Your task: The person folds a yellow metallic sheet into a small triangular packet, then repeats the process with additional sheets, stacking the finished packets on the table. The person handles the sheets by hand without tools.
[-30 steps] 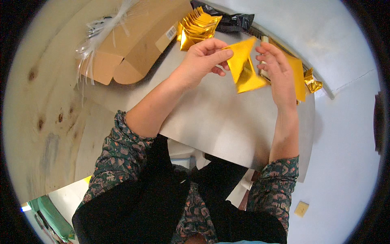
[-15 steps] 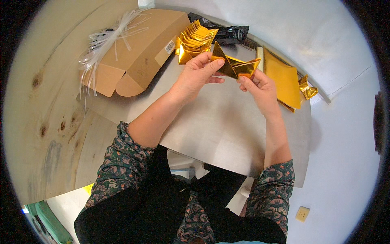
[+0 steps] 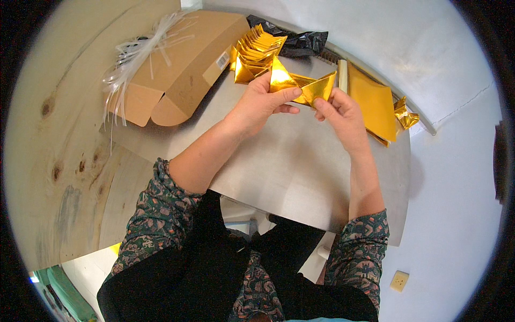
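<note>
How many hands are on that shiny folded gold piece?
2: the left hand grips the left part of the folded gold piece, and the right hand pinches its right part.

You have wide room over the grey counter (image 3: pixel 284 155), between your body (image 3: pixel 182 279) and the folded gold piece (image 3: pixel 322 88); that piece fills the gap between your left hand (image 3: pixel 260 102) and right hand (image 3: pixel 346 119); a row of gold shapes (image 3: pixel 262 43) stands just past your left hand, with a black bag (image 3: pixel 308 44) behind; the big brown box (image 3: pixel 198 53) blocks your left side; gold sheets (image 3: pixel 373 104) lie just past your right hand.
</note>
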Available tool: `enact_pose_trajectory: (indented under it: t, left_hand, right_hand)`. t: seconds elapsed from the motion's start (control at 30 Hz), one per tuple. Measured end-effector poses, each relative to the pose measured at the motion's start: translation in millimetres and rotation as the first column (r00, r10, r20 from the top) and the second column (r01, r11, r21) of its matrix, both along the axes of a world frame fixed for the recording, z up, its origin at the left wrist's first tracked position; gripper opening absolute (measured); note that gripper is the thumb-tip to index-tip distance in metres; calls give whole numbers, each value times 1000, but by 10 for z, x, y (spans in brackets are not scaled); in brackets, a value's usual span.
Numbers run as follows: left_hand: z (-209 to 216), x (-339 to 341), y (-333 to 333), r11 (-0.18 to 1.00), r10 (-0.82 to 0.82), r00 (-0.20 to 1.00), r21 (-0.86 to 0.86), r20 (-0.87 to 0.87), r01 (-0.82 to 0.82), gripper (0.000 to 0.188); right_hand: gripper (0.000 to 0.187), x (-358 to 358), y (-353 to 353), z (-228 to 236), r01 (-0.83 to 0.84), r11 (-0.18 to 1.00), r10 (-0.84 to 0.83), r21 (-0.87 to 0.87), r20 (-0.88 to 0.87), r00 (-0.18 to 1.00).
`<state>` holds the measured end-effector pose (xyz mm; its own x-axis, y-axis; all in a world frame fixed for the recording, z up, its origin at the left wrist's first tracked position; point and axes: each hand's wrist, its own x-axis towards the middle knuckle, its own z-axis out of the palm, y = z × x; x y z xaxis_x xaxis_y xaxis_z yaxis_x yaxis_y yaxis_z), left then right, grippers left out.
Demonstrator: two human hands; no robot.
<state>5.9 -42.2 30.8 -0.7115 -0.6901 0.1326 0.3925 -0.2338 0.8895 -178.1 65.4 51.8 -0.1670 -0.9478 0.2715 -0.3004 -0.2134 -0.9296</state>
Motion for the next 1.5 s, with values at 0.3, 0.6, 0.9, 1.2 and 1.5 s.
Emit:
enact_pose_trajectory:
  t: [0.3, 0.6, 0.9, 1.2, 1.5]
  left_hand:
    - [-3, -9, 63, 986, -117, 993, 119, -25, 119, 39]
    - [-30, -11, 82, 979, -171, 985, 112, -26, 172, 36]
    - [-39, -34, 133, 986, -164, 986, 23, 33, 163, 32]
    - [-43, -7, 133, 982, -188, 982, -24, 29, 188, 26]
    - [-75, -29, 125, 973, -211, 978, -96, 7, 210, 26]
  right_hand:
    - [13, -22, -28, -16, 52, 996, -46, -76, 78, 996]
    - [13, 91, 50, 83, 48, 994, -39, -97, 88, 995]
    - [16, 65, 40, 84, 35, 998, -34, -48, 28, 999]
    - [16, 107, 34, 48, 4, 995, 4, -96, 87, 996]
    - [16, 75, 58, 88, 22, 999, -20, -27, 73, 997]
